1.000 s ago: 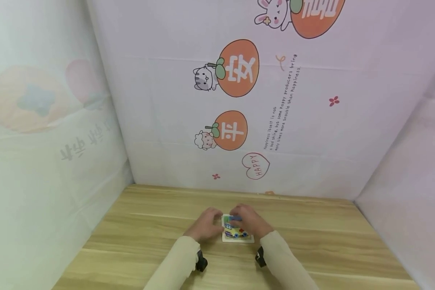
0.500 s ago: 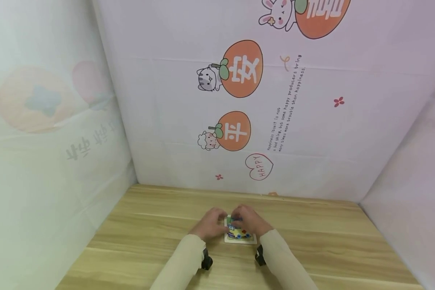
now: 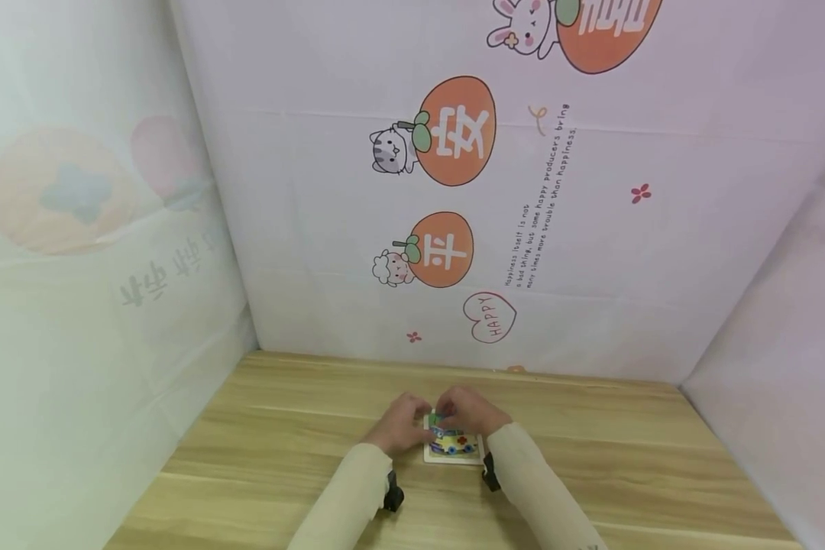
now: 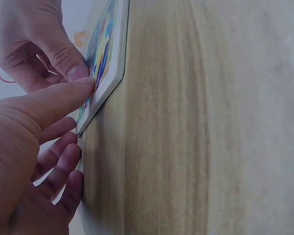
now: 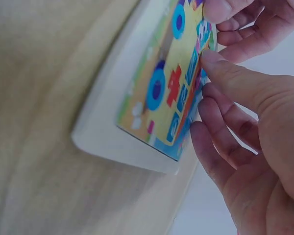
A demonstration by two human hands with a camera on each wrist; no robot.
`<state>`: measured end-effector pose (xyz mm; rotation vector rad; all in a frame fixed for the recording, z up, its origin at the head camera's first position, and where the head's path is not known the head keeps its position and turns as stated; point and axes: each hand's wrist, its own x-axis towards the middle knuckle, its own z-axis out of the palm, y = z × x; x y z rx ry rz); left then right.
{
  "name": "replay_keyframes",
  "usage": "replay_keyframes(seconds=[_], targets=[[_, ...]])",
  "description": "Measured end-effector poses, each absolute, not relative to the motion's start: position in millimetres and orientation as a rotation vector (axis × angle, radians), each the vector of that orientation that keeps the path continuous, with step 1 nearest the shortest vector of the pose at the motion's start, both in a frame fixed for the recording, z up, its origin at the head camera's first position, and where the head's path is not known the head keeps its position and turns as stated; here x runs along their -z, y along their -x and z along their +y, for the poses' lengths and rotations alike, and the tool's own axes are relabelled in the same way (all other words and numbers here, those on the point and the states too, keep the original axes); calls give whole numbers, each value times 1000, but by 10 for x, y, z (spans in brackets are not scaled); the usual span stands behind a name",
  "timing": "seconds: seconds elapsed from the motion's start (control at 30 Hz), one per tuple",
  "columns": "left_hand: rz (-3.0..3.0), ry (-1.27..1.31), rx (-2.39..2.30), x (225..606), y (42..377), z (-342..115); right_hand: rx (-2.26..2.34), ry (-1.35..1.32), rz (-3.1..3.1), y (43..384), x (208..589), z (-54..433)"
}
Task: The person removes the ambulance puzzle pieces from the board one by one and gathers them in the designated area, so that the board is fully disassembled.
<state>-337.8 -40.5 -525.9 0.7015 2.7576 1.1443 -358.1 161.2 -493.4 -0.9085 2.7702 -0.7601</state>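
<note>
Apparently flat on the wooden table (image 3: 241, 466), between both hands: a small puzzle board (image 3: 462, 449) with a yellow ambulance picture inside a white rim. Looks light and stiff, probably thin wood or thick card; not very fragile, by the look, but likely to slide on the smooth tabletop under a sideways push. Best steadied by the white rim, with any loose piece taken by its edges.

Left hand (image 3: 397, 429) at the far left corner, with thumb on the picture and fingers loosely bent near the edge. Right hand (image 3: 477, 412) over the far side, with thumb also on the picture, close to the other thumb, and fingers bent near the far edge. Impossible to tell about a pinch on piece or board, with the contact partly hidden.

Behind, a white cloth (image 3: 316, 191) with orange fruit prints. In the way at the far edge: both hands; near rim uncovered.
</note>
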Motion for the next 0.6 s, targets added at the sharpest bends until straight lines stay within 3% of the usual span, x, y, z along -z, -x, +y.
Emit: replay_keyframes(seconds=[0.6], targets=[[2766,-680,-1178,5329,3481,-406,909,740,2627,3697,4921,1647]])
